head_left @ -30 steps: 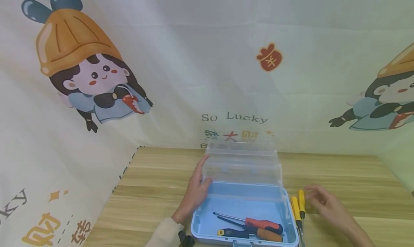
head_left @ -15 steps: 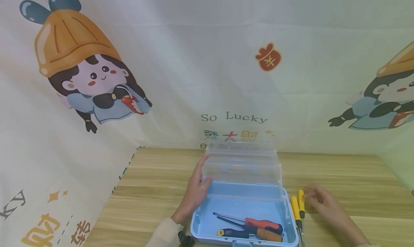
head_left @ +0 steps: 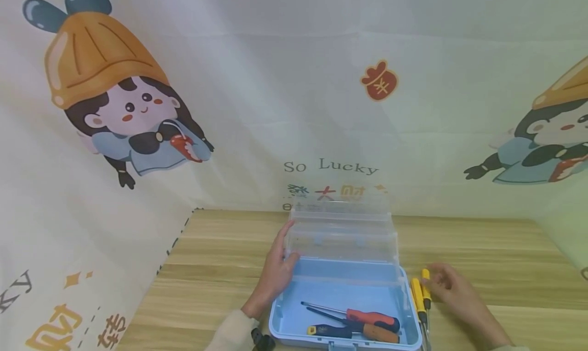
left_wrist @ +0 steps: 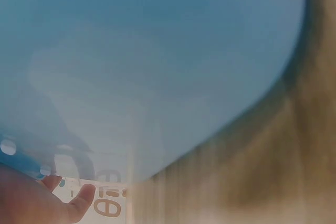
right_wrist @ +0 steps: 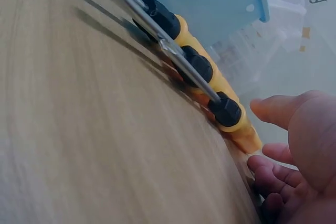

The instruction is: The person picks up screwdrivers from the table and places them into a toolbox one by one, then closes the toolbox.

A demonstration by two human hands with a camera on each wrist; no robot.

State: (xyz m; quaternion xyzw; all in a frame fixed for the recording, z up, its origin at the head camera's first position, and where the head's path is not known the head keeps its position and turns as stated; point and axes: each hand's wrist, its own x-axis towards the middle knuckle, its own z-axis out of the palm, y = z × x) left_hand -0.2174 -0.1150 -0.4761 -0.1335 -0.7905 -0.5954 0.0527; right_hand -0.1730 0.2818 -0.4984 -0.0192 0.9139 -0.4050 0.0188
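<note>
Right of the blue box (head_left: 321,292), yellow screwdrivers (head_left: 417,292) lie bunched on the table (head_left: 220,269). Right hand (head_left: 455,292) just beside: fingers loosely curled, thumb apart, holding nothing. Left hand (head_left: 275,272) spread against the clear lid (head_left: 344,246). Risk: grabbing one could roll its neighbours, packed too tight. Versus half a second ago: right hand slightly closer.

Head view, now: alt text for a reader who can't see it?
A person's left hand rests at the left side of the open clear lid of a light-blue toolbox, while the right hand is close to yellow-handled screwdrivers beside it. Inside lie tools with red-and-black, dark-blue and brown handles. Behind is a cartoon-printed backdrop.
</note>
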